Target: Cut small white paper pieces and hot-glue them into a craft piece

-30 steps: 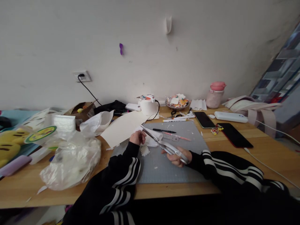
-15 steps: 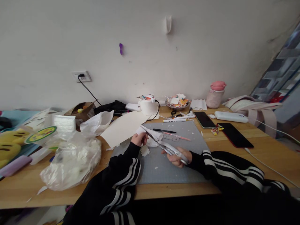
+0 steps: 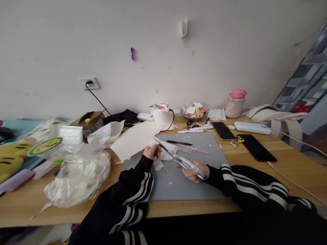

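Observation:
My right hand (image 3: 193, 172) is closed round the white-and-grey handles of long-bladed scissors (image 3: 187, 162), above a grey cutting mat (image 3: 189, 190). The blades point up and left, towards my left hand (image 3: 152, 151). White paper (image 3: 171, 147) is pinched in the fingers of my left hand, and the blades lie across it. Just below the left fingers, a small white piece with a scalloped edge (image 3: 158, 164) rests on the mat. Behind the blades lie a black pen (image 3: 179, 143) and a clear ruler (image 3: 186, 149), with a thin pink tool (image 3: 198, 150) beside it.
A large cream sheet (image 3: 136, 137) curves behind my left hand. Crumpled clear plastic bags (image 3: 79, 177) cover the left side. Two phones (image 3: 258, 147), a white device (image 3: 252, 127) and a pink bottle (image 3: 235, 104) stand or lie right. A bowl of scraps (image 3: 194, 111) sits against the wall.

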Demonstrator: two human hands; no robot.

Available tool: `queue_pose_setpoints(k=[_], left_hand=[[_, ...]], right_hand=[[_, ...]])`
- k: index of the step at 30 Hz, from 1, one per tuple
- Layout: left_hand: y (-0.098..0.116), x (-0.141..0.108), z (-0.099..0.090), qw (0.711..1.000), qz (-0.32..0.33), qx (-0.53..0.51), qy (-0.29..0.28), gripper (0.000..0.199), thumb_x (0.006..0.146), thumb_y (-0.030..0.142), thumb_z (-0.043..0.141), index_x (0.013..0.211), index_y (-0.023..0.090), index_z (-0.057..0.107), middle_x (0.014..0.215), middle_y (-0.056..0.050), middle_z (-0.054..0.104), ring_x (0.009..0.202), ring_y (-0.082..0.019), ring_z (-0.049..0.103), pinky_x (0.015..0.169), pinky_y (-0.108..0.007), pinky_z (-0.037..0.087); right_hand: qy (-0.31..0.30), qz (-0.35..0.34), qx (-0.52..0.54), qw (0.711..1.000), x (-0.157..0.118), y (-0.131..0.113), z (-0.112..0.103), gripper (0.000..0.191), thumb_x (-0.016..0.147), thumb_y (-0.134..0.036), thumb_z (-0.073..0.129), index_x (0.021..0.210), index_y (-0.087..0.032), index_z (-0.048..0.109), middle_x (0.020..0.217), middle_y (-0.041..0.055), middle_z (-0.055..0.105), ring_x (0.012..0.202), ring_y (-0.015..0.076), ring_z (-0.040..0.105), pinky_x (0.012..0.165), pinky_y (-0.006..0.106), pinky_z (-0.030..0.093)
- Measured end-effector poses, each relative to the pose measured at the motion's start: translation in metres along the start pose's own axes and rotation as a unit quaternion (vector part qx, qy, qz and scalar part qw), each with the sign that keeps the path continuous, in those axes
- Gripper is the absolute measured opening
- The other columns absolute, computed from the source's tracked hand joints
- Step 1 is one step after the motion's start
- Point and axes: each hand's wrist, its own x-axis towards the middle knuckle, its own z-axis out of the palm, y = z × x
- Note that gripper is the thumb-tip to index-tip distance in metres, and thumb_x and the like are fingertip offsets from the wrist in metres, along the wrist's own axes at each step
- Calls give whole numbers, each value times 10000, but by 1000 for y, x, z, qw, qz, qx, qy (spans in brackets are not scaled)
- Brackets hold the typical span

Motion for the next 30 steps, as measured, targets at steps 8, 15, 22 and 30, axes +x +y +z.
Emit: queue_pose_setpoints(k=[8,15,22,30], left_hand=[[0,1,1,999,-3,-37,-1,319,736,330,442,467,189,539,332,-4,440,321,-102,382,382,-240,270],[5,-1,2,996,-10,-93,8,320,767,330,447,513,147,516,327,14,440,308,-80,378,367,-222,265],[14,-10,6,994,13,-103,29,323,696,412,557,525,139,529,328,39,449,307,-72,396,364,-209,257],[16,-13,10,995,10,-95,27,331,665,422,604,522,127,554,319,36,460,289,-62,386,351,-204,235]], right_hand=[[-58,86,25,994,5,-11,-10,374,547,-319,699,897,-252,585,556,-94,336,338,-32,178,398,201,36],[-60,137,44,988,7,-17,-11,426,588,-532,673,889,-254,558,578,-94,309,344,-28,142,445,205,2],[-66,140,53,987,7,-17,-11,430,577,-540,676,881,-254,574,575,-85,316,341,-16,155,437,202,-5],[-60,69,45,995,7,-8,-10,401,540,-367,747,879,-246,570,556,-89,345,327,-27,162,363,177,40]])
